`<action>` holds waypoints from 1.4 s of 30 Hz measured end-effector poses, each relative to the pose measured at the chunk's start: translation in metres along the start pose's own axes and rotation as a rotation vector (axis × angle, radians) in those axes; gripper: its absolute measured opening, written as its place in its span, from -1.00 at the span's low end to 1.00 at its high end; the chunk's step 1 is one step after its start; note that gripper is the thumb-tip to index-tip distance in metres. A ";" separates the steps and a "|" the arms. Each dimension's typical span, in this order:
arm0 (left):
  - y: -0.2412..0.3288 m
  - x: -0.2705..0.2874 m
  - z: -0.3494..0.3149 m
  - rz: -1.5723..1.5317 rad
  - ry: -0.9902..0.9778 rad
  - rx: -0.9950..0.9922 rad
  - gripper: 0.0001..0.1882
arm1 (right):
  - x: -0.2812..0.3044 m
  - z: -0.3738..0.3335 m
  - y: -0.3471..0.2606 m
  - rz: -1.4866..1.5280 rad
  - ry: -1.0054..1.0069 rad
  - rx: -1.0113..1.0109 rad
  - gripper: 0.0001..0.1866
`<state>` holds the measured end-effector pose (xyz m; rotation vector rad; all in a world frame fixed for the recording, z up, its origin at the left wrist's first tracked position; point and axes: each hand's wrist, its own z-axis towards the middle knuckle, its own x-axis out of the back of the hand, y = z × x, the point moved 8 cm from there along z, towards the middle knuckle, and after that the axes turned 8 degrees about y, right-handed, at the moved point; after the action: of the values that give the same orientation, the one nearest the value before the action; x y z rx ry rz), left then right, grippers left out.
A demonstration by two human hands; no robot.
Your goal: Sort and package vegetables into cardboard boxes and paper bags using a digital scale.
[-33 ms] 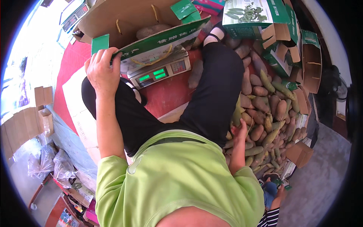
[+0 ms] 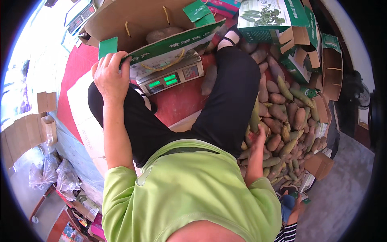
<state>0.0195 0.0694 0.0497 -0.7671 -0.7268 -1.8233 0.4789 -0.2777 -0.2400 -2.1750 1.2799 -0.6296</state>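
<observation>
My left hand (image 2: 111, 76) is closed over the near left edge of a green-printed cardboard box (image 2: 161, 50), thumb on the near side. The open box stands on a digital scale (image 2: 171, 78) with lit green digits. Inside it a large brownish root vegetable (image 2: 163, 34) shows; the rest of the inside is hidden by the near wall. At the pile to my right, my right hand (image 2: 256, 141) curls round the lower end of a long green radish (image 2: 255, 114), its fingers partly hidden. Around it lie reddish-brown root vegetables (image 2: 276, 111) and more green radishes (image 2: 285, 89).
Green-and-white cartons (image 2: 266, 18) stand at the far right, with an open brown one (image 2: 331, 72) beside them. Another scale (image 2: 82, 18) is at the far left. Plastic bags (image 2: 68, 177) lie at left. A person in a striped sleeve (image 2: 288, 232) is at lower right.
My right hand and the green radish have shifted slightly away from me. My left hand keeps its hold on the box, which looks a little less tilted in view.
</observation>
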 end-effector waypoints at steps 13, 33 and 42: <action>-0.002 0.007 0.001 -0.026 0.032 0.008 -0.87 | -0.272 -0.168 -0.294 -0.177 -0.630 0.857 -0.58; -0.011 0.019 0.002 -0.193 0.095 0.060 -0.85 | -0.421 -0.141 -0.241 -0.608 -0.646 0.871 -0.64; -0.035 0.030 -0.007 -0.294 0.249 0.218 -0.90 | -0.434 -0.122 -0.233 -0.777 -0.662 0.848 -0.62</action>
<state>-0.0240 0.0592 0.0642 -0.2947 -0.8895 -2.0141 0.3590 0.1777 -0.0504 -1.7993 -0.2117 -0.5100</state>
